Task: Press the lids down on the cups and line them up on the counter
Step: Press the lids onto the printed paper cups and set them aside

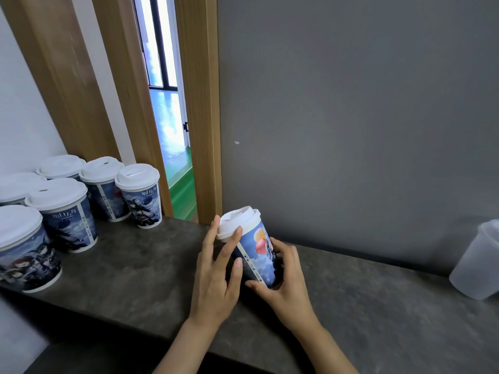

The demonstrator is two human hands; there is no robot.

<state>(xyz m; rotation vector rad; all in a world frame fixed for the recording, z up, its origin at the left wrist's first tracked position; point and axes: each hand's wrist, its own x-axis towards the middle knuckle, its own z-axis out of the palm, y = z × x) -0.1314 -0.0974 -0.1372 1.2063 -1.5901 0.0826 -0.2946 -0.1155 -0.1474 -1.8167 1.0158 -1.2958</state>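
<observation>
Tilted toward eleven o'clock above the dark stone bench [151,271], blue printed paper cup [256,255] gripped low by right hand [286,282], left hand [216,271] fingers curled at white plastic lid [237,222], apparently to seat it.

The paper cup [256,255] you hold is printed sky blue with white clouds and an orange and a pink balloon, under a white lid [237,221]. Your lined-up cups [140,203] wear dark blue-grey illustrated prints and white lids. Your table [151,268] is mottled dark grey-brown stone. The plastic cup [478,265] is frosted translucent white; the wall [351,103] is plain grey.
</observation>
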